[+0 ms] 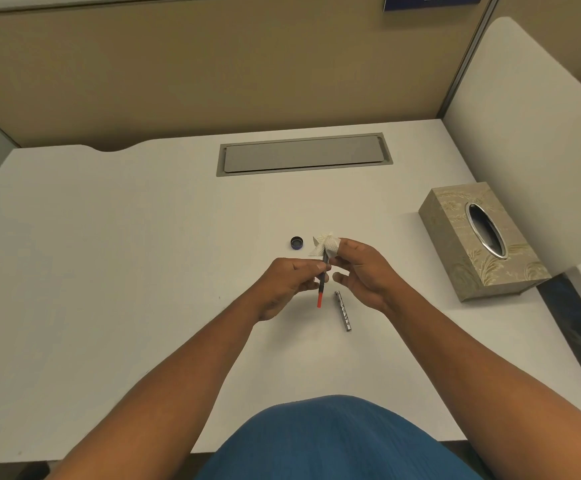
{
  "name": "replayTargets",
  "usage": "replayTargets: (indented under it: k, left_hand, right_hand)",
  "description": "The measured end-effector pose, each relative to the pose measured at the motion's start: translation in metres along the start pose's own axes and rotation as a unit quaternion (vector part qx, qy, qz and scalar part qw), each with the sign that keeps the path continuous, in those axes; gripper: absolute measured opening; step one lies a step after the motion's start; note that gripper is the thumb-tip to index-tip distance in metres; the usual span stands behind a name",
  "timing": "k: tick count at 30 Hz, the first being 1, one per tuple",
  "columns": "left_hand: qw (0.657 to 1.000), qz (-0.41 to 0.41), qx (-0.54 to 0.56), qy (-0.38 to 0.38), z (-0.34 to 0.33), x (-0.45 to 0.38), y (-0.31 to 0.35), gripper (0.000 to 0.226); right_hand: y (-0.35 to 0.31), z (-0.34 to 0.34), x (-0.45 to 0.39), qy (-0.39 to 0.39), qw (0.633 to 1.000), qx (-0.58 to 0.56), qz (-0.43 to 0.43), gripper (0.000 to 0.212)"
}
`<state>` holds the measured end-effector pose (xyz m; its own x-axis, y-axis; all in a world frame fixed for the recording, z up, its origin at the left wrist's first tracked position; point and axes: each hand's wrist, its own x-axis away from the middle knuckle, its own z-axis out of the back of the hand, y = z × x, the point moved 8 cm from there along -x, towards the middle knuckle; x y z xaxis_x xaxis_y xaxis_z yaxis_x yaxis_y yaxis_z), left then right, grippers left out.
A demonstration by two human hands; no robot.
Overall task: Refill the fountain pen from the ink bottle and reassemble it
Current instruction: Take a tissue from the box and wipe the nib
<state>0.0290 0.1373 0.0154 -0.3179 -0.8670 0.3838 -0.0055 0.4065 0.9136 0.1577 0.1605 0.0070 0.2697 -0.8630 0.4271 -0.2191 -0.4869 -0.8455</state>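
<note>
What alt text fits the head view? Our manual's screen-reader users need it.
Over a white desk, a person's left hand holds a pen section with a red converter while the right hand wipes its upper end with a tissue. A metal barrel and dark bottle cap lie nearby; a tissue box sits right.

Single head-worn wide-angle view, facing forward and down, close over white desk (pixel 109 271)
</note>
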Motion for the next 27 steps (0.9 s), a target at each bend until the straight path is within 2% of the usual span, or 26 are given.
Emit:
replayTargets:
  k: [3, 8, 14, 18, 22, 25, 27]
  left_hand:
    - [0.997, 0.030, 0.068, -0.023, -0.001, 0.000, -0.004, 0.020]
    - [0.996, 0.046, 0.070, -0.039, -0.002, -0.001, -0.004, 0.022]
    - [0.999, 0.026, 0.019, 0.007, 0.003, -0.002, -0.002, 0.012]
    - [0.998, 0.026, -0.025, 0.049, 0.006, -0.002, 0.001, 0.009]
    - [0.999, 0.050, 0.016, 0.005, 0.000, -0.002, -0.004, 0.031]
    - [0.997, 0.062, 0.044, -0.030, -0.005, -0.001, -0.006, 0.028]
    - [0.998, 0.053, 0.033, -0.027, -0.006, 0.000, -0.005, 0.023]
  right_hand:
    - [-0.003, -0.003, -0.001, -0.008, 1.000, -0.003, 0.001, 0.041]
    - [-0.004, -0.005, -0.003, -0.023, 1.000, 0.000, 0.004, 0.054]
    - [-0.007, 0.000, -0.003, 0.000, 0.999, 0.034, 0.013, 0.033]
    - [-0.009, 0.003, -0.002, 0.027, 0.998, 0.056, 0.022, 0.034]
    - [-0.010, 0.003, -0.001, 0.041, 0.998, 0.045, 0.029, 0.029]
    - [-0.011, 0.001, 0.001, 0.038, 0.998, 0.044, 0.032, 0.045]
    - [-0.011, 0.001, 0.002, 0.041, 0.997, 0.050, 0.031, 0.040]
